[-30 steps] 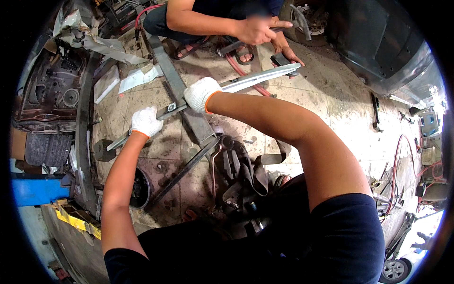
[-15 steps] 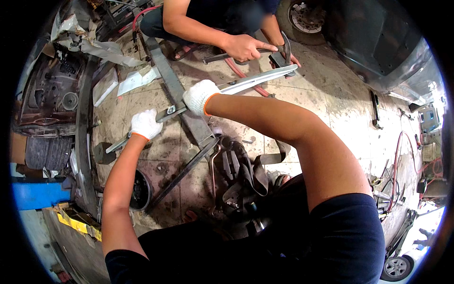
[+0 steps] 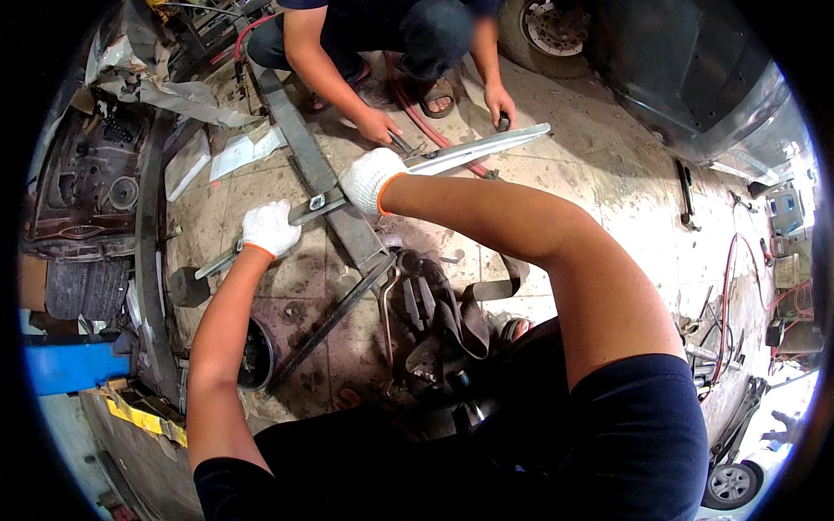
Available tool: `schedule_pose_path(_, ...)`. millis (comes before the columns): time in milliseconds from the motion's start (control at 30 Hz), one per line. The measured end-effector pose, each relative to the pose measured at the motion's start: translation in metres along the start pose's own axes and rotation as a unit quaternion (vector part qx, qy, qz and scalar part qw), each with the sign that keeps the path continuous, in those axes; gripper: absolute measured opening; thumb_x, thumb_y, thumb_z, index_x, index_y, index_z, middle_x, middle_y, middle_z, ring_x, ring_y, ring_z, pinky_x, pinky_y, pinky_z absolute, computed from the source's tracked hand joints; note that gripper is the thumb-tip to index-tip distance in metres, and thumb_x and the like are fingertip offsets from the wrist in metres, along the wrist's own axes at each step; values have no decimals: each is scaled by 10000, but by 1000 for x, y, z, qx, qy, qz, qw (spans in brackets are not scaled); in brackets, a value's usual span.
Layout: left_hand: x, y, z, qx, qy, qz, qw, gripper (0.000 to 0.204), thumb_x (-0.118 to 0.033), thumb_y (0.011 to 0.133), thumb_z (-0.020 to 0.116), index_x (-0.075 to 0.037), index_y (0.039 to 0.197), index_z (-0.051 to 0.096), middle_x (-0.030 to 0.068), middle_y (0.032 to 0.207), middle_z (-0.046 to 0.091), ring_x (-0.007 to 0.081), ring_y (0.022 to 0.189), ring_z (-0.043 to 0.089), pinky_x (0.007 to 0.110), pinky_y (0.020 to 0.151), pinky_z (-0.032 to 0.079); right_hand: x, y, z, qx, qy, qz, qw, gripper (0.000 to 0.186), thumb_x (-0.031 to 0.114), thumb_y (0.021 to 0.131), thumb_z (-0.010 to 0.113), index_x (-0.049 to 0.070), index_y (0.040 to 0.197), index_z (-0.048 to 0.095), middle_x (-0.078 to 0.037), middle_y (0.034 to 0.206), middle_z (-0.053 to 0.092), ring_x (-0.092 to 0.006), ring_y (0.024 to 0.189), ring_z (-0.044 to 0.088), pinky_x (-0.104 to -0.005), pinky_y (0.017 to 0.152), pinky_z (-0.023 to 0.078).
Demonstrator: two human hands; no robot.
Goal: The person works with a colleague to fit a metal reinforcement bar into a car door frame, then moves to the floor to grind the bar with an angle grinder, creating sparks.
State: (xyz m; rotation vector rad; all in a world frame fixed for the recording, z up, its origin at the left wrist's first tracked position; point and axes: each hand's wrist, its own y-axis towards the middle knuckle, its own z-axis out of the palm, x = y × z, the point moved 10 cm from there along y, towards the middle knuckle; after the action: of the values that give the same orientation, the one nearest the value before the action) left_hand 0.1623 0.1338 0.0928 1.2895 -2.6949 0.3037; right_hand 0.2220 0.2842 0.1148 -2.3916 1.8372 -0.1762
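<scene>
White knitted gloves with orange cuffs cover both my hands. My left hand (image 3: 271, 227) is closed around the lower left part of a long silvery metal strip (image 3: 499, 146). Further up the same strip, my right hand (image 3: 373, 178) is closed on it too. The strip slants across a grey steel beam (image 3: 304, 143) on the floor, between my two hands. Across from me a person squats; one hand (image 3: 380, 127) holds a dark-ended tool (image 3: 400, 142) at the strip. Their other hand (image 3: 499, 102) grips a dark piece (image 3: 504, 122) beside the strip's far part.
A red hose (image 3: 426, 127) runs behind the strip. Dark straps (image 3: 465, 326) lie near my feet, beside a thin black bar (image 3: 326, 323) and a round container (image 3: 258, 352). A dark block (image 3: 188, 286) stands under the strip's left end. A car panel (image 3: 686, 87) fills the far right.
The other person's hands have come apart and down to the strip; the tool has left its place above the strip's far end. My hands keep their hold, almost unmoved.
</scene>
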Motion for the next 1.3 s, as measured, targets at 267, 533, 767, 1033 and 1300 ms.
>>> schedule_pose_path(267, -7, -3, -10, -19, -4, -6, 1000, 354, -404, 850, 604, -74, 970, 654, 194, 961, 713, 361, 906, 703, 470, 805, 555, -9, 1, 5, -55, 14, 12, 998, 232, 165, 899, 574, 53, 1066, 689, -176, 926, 751, -322, 857, 748, -472, 646, 564)
schedule_pose_path(533, -9, -2, -20, -89, -18, 16, 996, 321, -378, 845, 643, -78, 959, 629, 157, 975, 694, 338, 939, 678, 462, 810, 549, -14, 2, -3, -108, 2, 10, 994, 212, 174, 919, 538, 66, 1068, 646, -205, 926, 737, -366, 824, 741, -496, 634, 563)
schedule_pose_path(767, -1, -6, -28, -156, 14, 36, 987, 305, -270, 790, 721, -128, 1024, 585, 106, 995, 618, 311, 965, 632, 461, 788, 537, 1, -40, -38, -363, -116, -69, 922, 288, 199, 842, 574, 61, 1088, 632, -119, 1003, 627, -299, 955, 615, -439, 847, 509)
schedule_pose_path(1033, 28, 3, -15, -106, 60, -28, 992, 256, -313, 833, 684, -138, 1018, 659, 98, 986, 708, 293, 996, 652, 479, 869, 472, 12, -78, 49, -17, -49, -144, 988, 292, 254, 790, 640, 79, 1009, 721, -147, 860, 716, -340, 850, 708, -494, 705, 542)
schedule_pose_path(1300, 45, 2, 16, -83, 61, -5, 995, 225, -316, 859, 678, -125, 975, 653, 93, 910, 713, 287, 936, 675, 465, 839, 481, -24, -96, 122, 345, -65, -21, 936, 345, 363, 831, 612, 84, 958, 771, -155, 977, 750, -360, 930, 718, -499, 766, 557)
